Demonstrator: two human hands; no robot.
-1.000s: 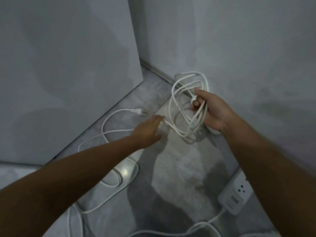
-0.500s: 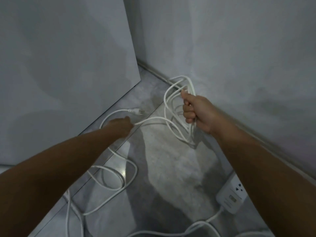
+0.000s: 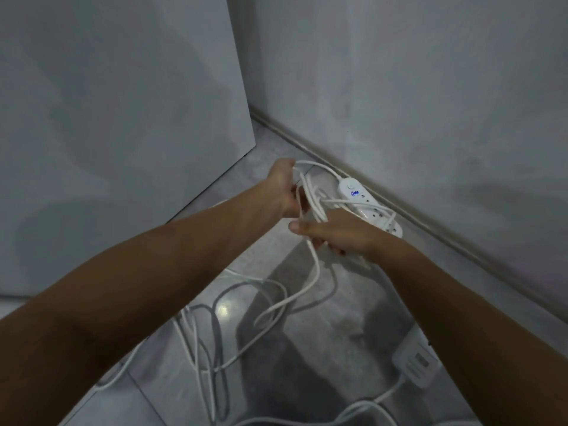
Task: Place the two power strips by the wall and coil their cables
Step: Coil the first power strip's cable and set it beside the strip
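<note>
A long white power strip (image 3: 360, 200) lies on the floor against the wall's skirting, with a small blue light near its far end. Its white cable (image 3: 313, 204) is looped in front of it. My right hand (image 3: 336, 231) grips the bundle of loops just in front of the strip. My left hand (image 3: 284, 186) holds the cable at the far left side of the loops. Slack cable (image 3: 276, 309) trails from the hands down to the floor. A second white power strip (image 3: 415, 362) lies by the wall at the lower right, partly hidden by my right forearm.
Loose white cable loops (image 3: 203, 342) sprawl over the grey tiled floor below my arms. A tall grey panel (image 3: 123, 118) stands on the left and meets the wall (image 3: 430, 103) in a corner ahead. A skirting strip (image 3: 430, 222) runs along the wall's foot.
My left hand came from the floor cable on the left up to the loops beside my right hand. The right hand lowered the bundle, and the long power strip now shows.
</note>
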